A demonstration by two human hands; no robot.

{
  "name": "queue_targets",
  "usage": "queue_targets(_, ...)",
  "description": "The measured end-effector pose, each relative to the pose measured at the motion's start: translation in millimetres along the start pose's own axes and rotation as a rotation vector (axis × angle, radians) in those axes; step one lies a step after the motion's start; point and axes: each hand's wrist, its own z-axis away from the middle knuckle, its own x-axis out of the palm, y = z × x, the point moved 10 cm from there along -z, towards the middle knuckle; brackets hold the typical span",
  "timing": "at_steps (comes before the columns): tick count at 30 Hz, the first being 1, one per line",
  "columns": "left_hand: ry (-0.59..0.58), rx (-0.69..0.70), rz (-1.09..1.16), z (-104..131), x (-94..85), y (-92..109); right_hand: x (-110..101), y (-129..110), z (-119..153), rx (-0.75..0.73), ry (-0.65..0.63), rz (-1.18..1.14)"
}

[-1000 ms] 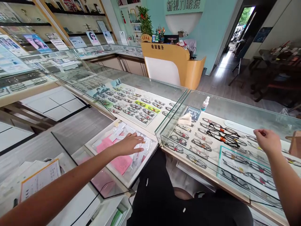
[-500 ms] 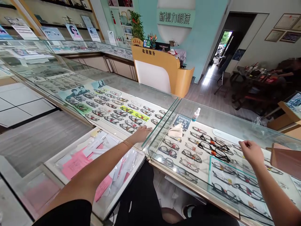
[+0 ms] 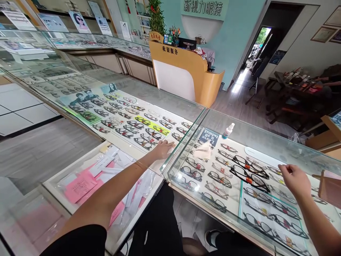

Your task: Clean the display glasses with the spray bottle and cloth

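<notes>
My left hand rests on the glass counter top with its fingers stretched out, holding nothing. Rows of spectacles lie under the glass beyond it. Over the right-hand case, my right hand has its fingers curled together, thumb near the forefinger; nothing shows in them. To its left lie two black-framed pairs of glasses, the farther glasses and the nearer glasses, apparently on top of the glass. A pale cloth and a small spray bottle sit between my hands, farther back.
An open drawer with pink slips and plastic sleeves is below my left forearm. A pinkish-brown ribbed object stands at the right edge. A yellow service desk is across the room. One person sits at a dark table, far right.
The view has tilted down slightly. My right hand has shifted a little rightward over the case, its fingers still curled. My left hand stays in place on the glass.
</notes>
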Motion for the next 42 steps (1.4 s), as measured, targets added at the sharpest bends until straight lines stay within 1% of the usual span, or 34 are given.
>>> queue_targets(5,0.024,-0.021,0.021,2.4,-9.5,4.3,0.8,-1.4,-0.4,0.006,-0.012,0.004)
queue_targets(7,0.022,-0.059,0.017,8.4,-16.9,4.9,1.2,-1.8,-0.3,0.011,-0.015,0.007)
queue_targets(9,0.008,-0.110,0.009,19.0,-25.4,5.0,1.8,-2.1,0.0,0.011,-0.016,0.015)
queue_targets(11,-0.040,-0.154,0.010,34.7,-31.5,6.4,2.3,-3.3,0.1,-0.001,-0.016,0.026)
queue_targets(13,-0.126,-0.189,0.025,55.8,-33.8,9.6,3.7,-5.1,-0.4,-0.025,-0.023,0.034)
queue_targets(15,-0.227,-0.225,0.050,82.6,-34.7,13.9,5.5,-6.3,-1.4,-0.047,-0.031,0.034)
queue_targets(17,-0.305,-0.246,0.082,113.1,-39.5,21.6,6.5,-7.4,-2.7,-0.067,-0.031,0.030)
queue_targets(20,-0.418,-0.261,0.137,160.2,-52.5,42.5,8.1,-9.2,-3.7,-0.085,-0.028,0.033)
queue_targets(22,-0.548,-0.287,0.192,189.8,-60.6,63.6,9.2,-12.5,-2.8,-0.105,-0.027,0.049)
queue_targets(24,-0.684,-0.325,0.288,212.2,-71.7,92.1,8.4,-18.7,-0.8,-0.150,-0.006,0.068)
queue_targets(26,-0.739,-0.315,0.397,218.0,-92.2,129.8,7.9,-26.1,1.2,-0.213,0.011,0.053)
queue_targets(28,-0.738,-0.240,0.476,208.4,-118.8,174.1,7.4,-25.4,1.4,-0.202,0.026,0.035)
queue_targets(30,-0.707,-0.098,0.440,188.7,-147.1,220.8,6.8,-25.0,2.2,-0.205,0.028,-0.020)
queue_targets(33,-0.584,0.141,0.385,148.7,-187.2,289.2,2.0,-24.8,5.9,-0.216,0.038,-0.142)
queue_targets(35,-0.502,0.264,0.378,120.8,-206.3,326.8,-0.8,-23.2,8.4,-0.205,0.024,-0.244)
queue_targets(36,-0.462,0.302,0.374,106.2,-213.1,341.3,-1.6,-22.0,9.2,-0.195,0.010,-0.295)
queue_targets(38,-0.408,0.350,0.368,76.7,-220.3,364.0,-3.1,-19.6,9.5,-0.176,-0.015,-0.374)
queue_targets(42,-0.317,0.431,0.312,16.6,-221.6,395.1,-4.3,-16.3,5.6,-0.159,-0.048,-0.435)
